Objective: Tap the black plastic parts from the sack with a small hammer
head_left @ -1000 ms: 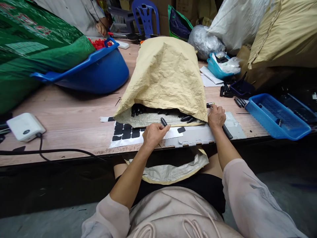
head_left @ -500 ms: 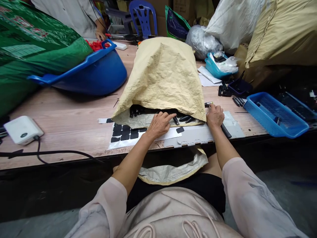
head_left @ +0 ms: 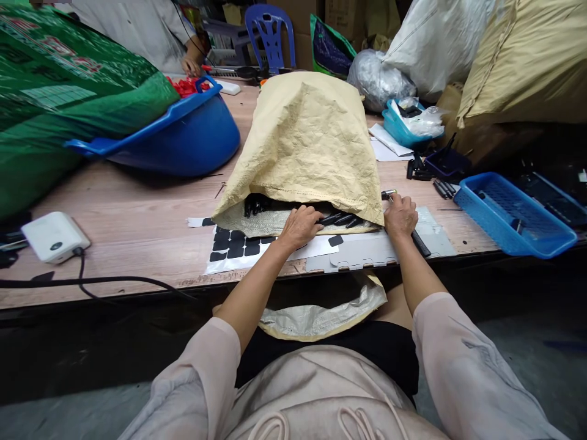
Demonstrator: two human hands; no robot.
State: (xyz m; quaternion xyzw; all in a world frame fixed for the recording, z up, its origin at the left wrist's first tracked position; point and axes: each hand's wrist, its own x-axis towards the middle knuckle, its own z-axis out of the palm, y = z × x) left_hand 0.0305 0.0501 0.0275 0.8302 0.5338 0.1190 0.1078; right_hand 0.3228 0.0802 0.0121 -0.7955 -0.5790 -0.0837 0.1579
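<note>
A tan woven sack [head_left: 307, 140] lies on the wooden table [head_left: 137, 214] with its mouth towards me, and several black pen-like parts [head_left: 257, 203] spill out of it. My left hand [head_left: 300, 226] is at the sack's mouth, fingers curled over one black part [head_left: 331, 218]. At the sack's right corner, my right hand [head_left: 401, 215] is closed round a black rod-like tool [head_left: 419, 243] whose metal tip [head_left: 389, 194] sticks out beyond the fingers. A white sheet of black square stickers [head_left: 233, 243] lies under my left wrist.
A blue tub [head_left: 183, 134] of red pieces and a green sack [head_left: 55, 104] stand at the left. A white device [head_left: 55, 237] with a black cable sits near the front edge. A blue basket [head_left: 513, 214] stands at the right. Another person's hand [head_left: 190, 63] works at the back. An empty sack [head_left: 321, 315] rests on my lap.
My left hand, which held a black part over the sticker sheet, has reached forward into the sack's mouth and curled over the parts there. My right hand has stayed put.
</note>
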